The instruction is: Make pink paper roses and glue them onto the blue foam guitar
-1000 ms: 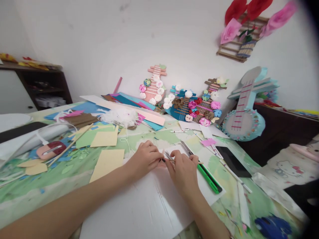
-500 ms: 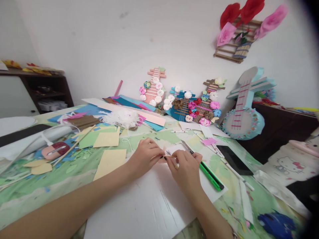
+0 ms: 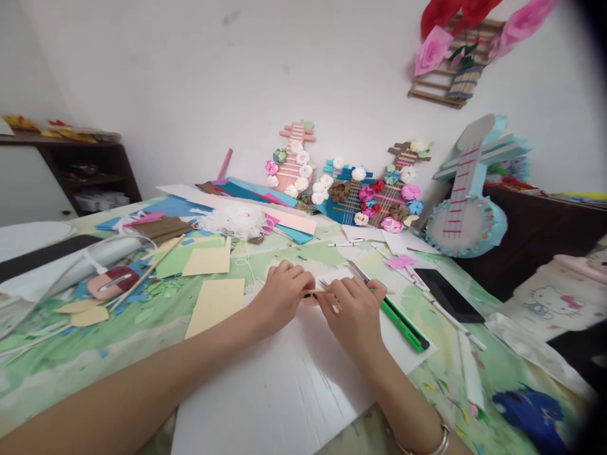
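Both hands meet over a white board [image 3: 265, 385] at the middle of the view. My left hand [image 3: 285, 294] is closed, its fingertips pinching a thin light stick with pinkish paper around it. My right hand [image 3: 353, 309], with a ring on one finger, pinches the same stick close beside the left fingertips. The stick's tip [image 3: 389, 292] pokes out past the right hand. Just right of that hand, a green utility knife [image 3: 403, 323] lies on the board with its blade out. Most of the paper is hidden by the fingers.
Yellow paper sheets [image 3: 215, 303] and a ball of white string [image 3: 232, 221] lie left of the board. A black phone [image 3: 448, 295] and a blue object [image 3: 528, 414] are at right. Flower-decorated paper instruments [image 3: 351, 196] stand against the wall.
The view has shifted slightly. Both hands stay pinched on the stick, with their fingertips a little closer together, and more of the right wrist's bracelet shows.
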`<state>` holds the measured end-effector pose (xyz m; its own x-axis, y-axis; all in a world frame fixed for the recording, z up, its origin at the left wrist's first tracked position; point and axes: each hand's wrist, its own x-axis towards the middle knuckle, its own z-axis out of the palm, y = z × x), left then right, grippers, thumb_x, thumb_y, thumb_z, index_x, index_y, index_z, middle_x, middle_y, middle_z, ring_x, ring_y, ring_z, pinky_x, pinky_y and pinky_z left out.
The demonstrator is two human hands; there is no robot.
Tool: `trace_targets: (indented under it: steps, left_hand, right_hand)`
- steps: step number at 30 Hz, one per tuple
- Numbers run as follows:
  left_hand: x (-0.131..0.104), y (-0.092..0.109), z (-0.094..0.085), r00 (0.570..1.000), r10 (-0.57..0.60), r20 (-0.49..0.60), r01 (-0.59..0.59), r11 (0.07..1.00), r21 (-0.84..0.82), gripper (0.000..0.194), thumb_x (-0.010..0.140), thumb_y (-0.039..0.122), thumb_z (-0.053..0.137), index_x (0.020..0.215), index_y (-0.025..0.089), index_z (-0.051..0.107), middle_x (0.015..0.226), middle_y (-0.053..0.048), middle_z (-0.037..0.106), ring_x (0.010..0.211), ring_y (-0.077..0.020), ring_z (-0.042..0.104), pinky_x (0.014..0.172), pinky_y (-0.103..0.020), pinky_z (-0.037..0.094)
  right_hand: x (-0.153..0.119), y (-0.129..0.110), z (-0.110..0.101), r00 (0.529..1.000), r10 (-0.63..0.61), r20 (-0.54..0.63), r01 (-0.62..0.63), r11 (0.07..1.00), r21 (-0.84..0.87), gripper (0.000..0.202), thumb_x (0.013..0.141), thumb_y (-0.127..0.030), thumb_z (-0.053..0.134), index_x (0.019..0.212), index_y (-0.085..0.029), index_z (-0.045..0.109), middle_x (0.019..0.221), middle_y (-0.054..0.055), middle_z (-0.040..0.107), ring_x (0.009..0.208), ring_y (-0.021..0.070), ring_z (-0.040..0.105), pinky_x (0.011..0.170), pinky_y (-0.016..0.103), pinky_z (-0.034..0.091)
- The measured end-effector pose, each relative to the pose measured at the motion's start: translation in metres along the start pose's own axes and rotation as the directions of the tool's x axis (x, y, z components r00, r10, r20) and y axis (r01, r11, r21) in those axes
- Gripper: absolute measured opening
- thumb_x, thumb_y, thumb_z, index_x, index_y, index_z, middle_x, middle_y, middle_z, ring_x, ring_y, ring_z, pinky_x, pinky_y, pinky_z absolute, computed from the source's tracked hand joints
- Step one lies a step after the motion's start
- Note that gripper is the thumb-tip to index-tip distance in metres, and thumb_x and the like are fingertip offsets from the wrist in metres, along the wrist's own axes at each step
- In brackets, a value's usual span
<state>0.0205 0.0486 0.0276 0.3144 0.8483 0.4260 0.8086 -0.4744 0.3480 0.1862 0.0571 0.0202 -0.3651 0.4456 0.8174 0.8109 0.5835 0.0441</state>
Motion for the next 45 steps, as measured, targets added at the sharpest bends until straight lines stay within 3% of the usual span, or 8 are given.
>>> trace_targets:
  steps: [8, 19, 28, 45]
  left_hand:
    - [0.000, -0.002, 0.002, 1.000, -0.011, 0.025, 0.012, 0.999, -0.032, 0.014, 0.089, 0.021, 0.040, 0.080, 0.018, 0.050, 0.083, -0.004, 0.060, 0.081, -0.0201, 0.042, 0.072, -0.036, 0.033]
    - [0.000, 0.001, 0.000, 0.999, 0.015, -0.037, -0.016, 0.999, -0.030, 0.010, 0.085, 0.020, 0.048, 0.076, 0.018, 0.050, 0.080, -0.004, 0.060, 0.080, -0.0201, 0.043, 0.069, -0.035, 0.032]
    - [0.000, 0.001, 0.001, 1.000, 0.001, -0.015, 0.000, 1.000, 0.012, 0.006, 0.083, 0.021, 0.054, 0.080, 0.017, 0.050, 0.085, -0.005, 0.060, 0.082, -0.0207, 0.043, 0.069, -0.034, 0.032]
    - [0.003, -0.002, 0.005, 0.997, 0.042, -0.069, -0.037, 0.997, 0.070, 0.005, 0.083, 0.014, 0.048, 0.082, 0.017, 0.052, 0.087, -0.006, 0.060, 0.085, -0.0210, 0.043, 0.071, -0.035, 0.031]
  right_hand:
    - [0.002, -0.002, -0.001, 1.000, -0.016, 0.000, 0.016, 1.000, 0.000, 0.027, 0.081, -0.022, 0.057, 0.057, -0.017, 0.047, 0.054, -0.004, 0.048, 0.060, 0.0117, 0.039, 0.073, 0.033, 0.020]
    - [0.003, -0.003, -0.003, 1.000, -0.012, 0.023, 0.012, 0.999, -0.030, 0.027, 0.083, -0.021, 0.052, 0.057, -0.018, 0.046, 0.055, -0.003, 0.049, 0.060, 0.0123, 0.040, 0.073, 0.033, 0.019]
    - [0.001, 0.000, 0.002, 0.999, -0.019, 0.026, 0.020, 1.000, -0.022, 0.025, 0.083, -0.030, 0.055, 0.063, -0.018, 0.048, 0.057, -0.004, 0.052, 0.061, 0.0121, 0.043, 0.074, 0.035, 0.020]
    - [0.001, 0.004, 0.008, 1.000, 0.003, 0.026, -0.002, 0.999, -0.041, 0.026, 0.085, -0.035, 0.053, 0.066, -0.018, 0.046, 0.061, -0.001, 0.056, 0.063, 0.0133, 0.045, 0.074, 0.036, 0.020]
